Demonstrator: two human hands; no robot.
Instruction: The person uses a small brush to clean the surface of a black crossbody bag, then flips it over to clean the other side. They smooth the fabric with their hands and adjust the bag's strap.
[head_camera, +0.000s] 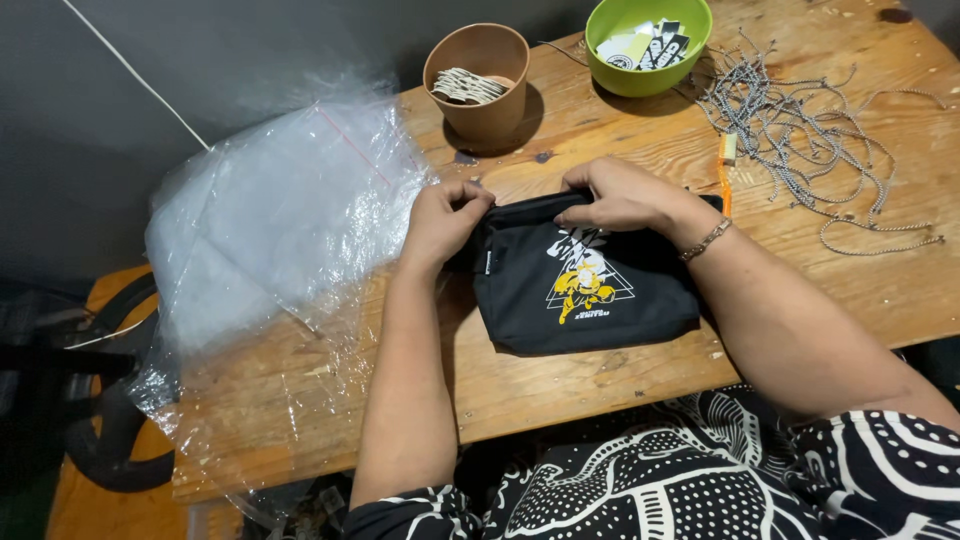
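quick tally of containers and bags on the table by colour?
Black fabric pouch, held at its top edge by left hand and right hand: 1
Brown paper cup: 1
Green bowl: 1
Clear plastic bag pile: 1
Total: 4

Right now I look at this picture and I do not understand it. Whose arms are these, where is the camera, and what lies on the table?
There is no machine: a person wears a camera on the head, looking down at their own arms. The left hand and right hand both pinch the top edge of a black cloth bag on the wooden table. Beside it lie clear plastic bags, a brown cup, a green bowl of tags and grey cords.
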